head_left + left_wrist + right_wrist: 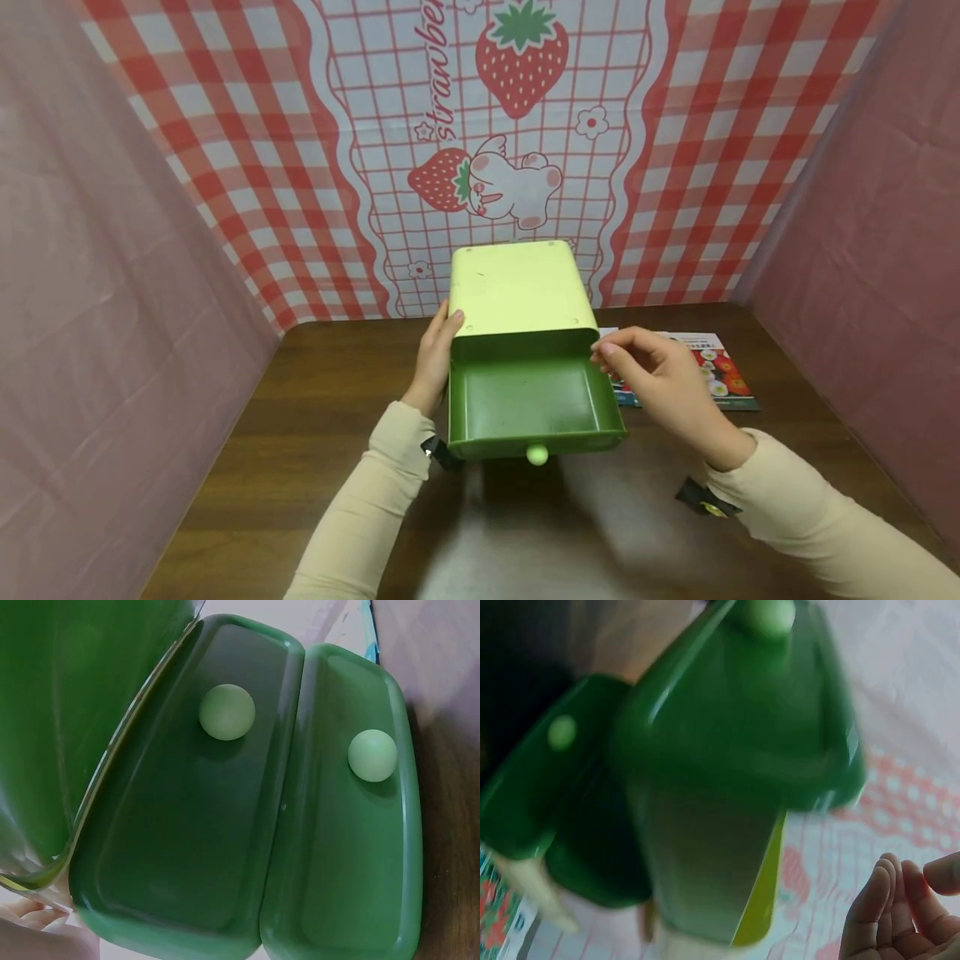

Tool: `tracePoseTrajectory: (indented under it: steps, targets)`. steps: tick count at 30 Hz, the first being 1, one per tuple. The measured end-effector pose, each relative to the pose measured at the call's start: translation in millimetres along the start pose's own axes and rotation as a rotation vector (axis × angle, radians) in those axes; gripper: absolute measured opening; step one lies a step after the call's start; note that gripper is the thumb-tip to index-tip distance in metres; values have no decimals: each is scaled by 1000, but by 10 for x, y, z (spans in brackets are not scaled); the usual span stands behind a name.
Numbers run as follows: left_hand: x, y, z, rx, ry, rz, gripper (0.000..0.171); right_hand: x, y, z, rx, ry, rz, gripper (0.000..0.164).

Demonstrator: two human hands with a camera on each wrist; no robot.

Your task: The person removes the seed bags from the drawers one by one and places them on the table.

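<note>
A small drawer cabinet (pixel 517 287) with a pale yellow-green body stands before me, its green top drawer (pixel 528 400) pulled out and bare inside. The drawer's front carries a round light-green knob (pixel 537 454). Below it, two lower drawers (pixel 341 847) with knobs of their own sit closed in the left wrist view. My left hand (pixel 431 358) rests along the cabinet's left side, thumb at the top edge. Near the front right corner, my right hand (pixel 663 383) hovers with loosely bent fingers, nothing held; the right wrist view shows its fingers (pixel 870 904) apart from the drawer.
Printed booklets with flower pictures (pixel 723 375) lie on the dark wooden table (pixel 315 417) behind the right hand. A red-checked strawberry cloth (pixel 240 142) hangs at the back, with pink cloth walls (pixel 847 208) at both sides.
</note>
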State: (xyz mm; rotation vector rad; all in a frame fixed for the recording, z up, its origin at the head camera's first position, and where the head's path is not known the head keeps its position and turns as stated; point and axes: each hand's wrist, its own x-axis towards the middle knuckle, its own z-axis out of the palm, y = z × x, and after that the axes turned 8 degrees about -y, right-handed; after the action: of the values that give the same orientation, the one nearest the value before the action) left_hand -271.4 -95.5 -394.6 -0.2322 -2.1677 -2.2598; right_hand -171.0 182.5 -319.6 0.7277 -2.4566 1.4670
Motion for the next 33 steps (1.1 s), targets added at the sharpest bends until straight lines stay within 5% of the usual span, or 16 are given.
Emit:
tracePoseTrajectory:
  steps: [9, 16, 21, 33]
  targets:
    - [-2, 0, -10, -14, -10, -13, 66, -176, -99, 268, -117, -98, -361, 29]
    - [-15, -1, -13, 13, -4, -8, 67, -279, -145, 441, -90, -133, -534, 28]
    - [-27, -3, -15, 14, -11, 2, 66, -391, -147, 530, -81, -204, -547, 23]
    - [-24, 11, -13, 0, -22, 0, 66, -559, 52, 691, -111, -320, -387, 23]
